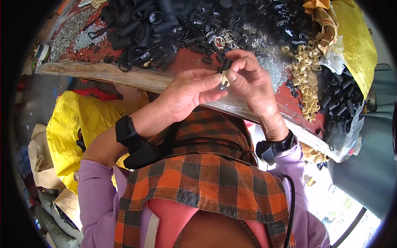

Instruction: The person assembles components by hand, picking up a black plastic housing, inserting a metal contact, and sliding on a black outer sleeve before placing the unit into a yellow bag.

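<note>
Above the table's near edge, my two hands meet on one small part (225, 77). Its middle is cream-coloured, a short black piece tops it, and a rounded, clear-looking end shows below. My left hand (192, 89) pinches it from the left, thumb against the cream section. From the other side, my right hand (254, 80) grips it between thumb and fingers, with the index finger curled by the black piece. The fingers partly cover the part, so its exact kind cannot be made out.
The red tabletop (186, 62) has a worn wooden edge (103, 72). Black plastic parts (144, 29) are heaped at the back. Cream clips (306, 78), small springs (278, 72) and metal bits (68, 35) lie in piles. Yellow sacks (355, 45) stand right and left.
</note>
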